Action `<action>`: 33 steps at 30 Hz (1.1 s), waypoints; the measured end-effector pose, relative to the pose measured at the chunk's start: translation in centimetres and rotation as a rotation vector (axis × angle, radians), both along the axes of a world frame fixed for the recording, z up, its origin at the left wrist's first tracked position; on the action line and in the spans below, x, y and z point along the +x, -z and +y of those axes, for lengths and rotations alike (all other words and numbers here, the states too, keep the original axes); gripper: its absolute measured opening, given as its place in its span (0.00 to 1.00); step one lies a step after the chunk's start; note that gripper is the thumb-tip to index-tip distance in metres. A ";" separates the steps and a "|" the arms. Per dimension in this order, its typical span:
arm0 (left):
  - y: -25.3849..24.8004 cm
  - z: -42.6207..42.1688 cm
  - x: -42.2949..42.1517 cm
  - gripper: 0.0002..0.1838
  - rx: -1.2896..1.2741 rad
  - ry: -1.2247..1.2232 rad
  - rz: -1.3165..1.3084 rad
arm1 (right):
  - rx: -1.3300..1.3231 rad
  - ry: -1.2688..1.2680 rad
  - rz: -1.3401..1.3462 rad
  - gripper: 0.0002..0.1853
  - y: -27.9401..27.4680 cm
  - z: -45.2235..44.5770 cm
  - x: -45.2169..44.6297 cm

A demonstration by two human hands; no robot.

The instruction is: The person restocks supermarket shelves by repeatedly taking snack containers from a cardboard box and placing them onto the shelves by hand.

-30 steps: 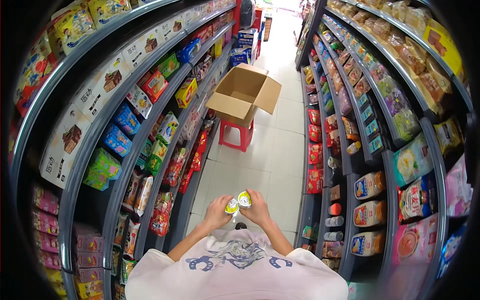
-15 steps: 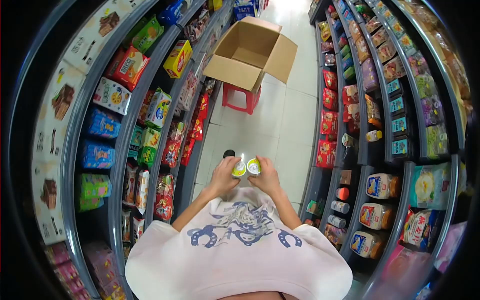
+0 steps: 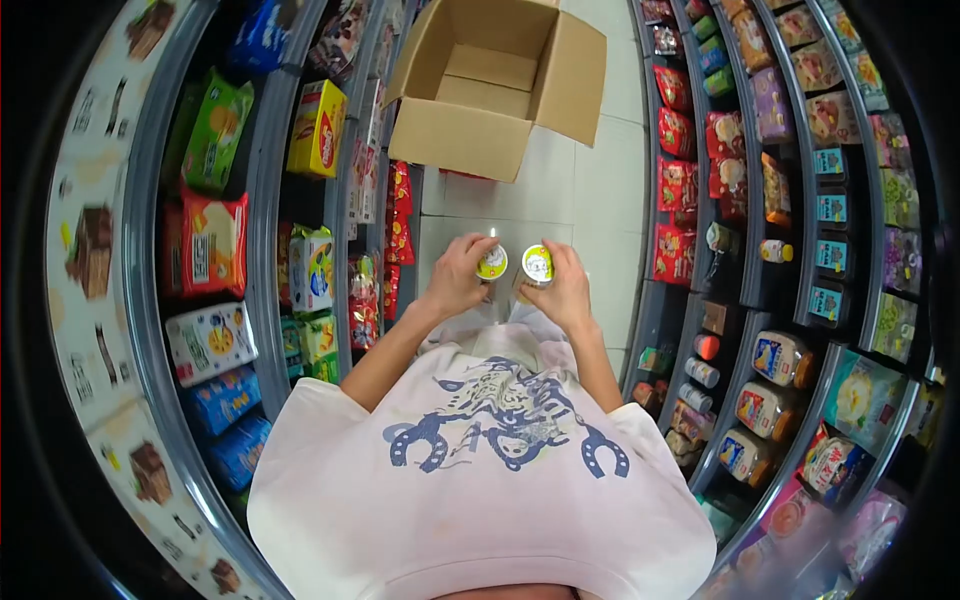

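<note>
My left hand (image 3: 462, 272) is closed around a small round tub with a yellow-green and white lid (image 3: 492, 263). A matching tub (image 3: 537, 263) is gripped in my right hand (image 3: 566, 288), its lid facing up. The two tubs are held side by side in front of my body, with a narrow gap between them. Past my hands, an open cardboard box (image 3: 460, 135) has its flaps folded outward. Its visible inside shows bare cardboard. What the tubs contain is hidden beneath the lids.
Shelves of packaged snacks, including a yellow box (image 3: 318, 128) and a red-orange packet (image 3: 213, 245), line the left. On the right shelves are red bags (image 3: 676, 185) and jars (image 3: 765, 410). Between them runs a pale tiled floor (image 3: 590, 195). Under the box shows a red stool edge (image 3: 455, 175).
The box appears nearer and larger, and the view has shifted forward along the aisle. Both hands still hold the tubs, which now sit higher in the view and slightly farther apart.
</note>
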State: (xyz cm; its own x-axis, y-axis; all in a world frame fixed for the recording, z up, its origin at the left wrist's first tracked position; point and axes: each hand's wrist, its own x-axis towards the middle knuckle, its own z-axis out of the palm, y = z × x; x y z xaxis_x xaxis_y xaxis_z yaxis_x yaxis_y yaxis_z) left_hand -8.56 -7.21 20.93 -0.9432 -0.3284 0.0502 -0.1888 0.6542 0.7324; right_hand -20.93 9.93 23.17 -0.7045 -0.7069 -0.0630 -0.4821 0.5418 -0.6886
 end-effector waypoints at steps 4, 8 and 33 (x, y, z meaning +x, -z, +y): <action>-0.5 -3.5 -4.1 0.37 0.017 0.018 -0.027 | -0.022 0.078 -0.013 0.39 1.2 -2.8 -3.5; -0.4 -6.9 -9.2 0.36 0.018 -0.023 0.025 | -0.061 0.045 -0.033 0.38 2.4 -5.7 -8.9; 21.8 -32.2 -39.3 0.35 -0.104 -0.043 -0.418 | 0.344 0.086 -0.085 0.38 19.7 -34.6 -34.6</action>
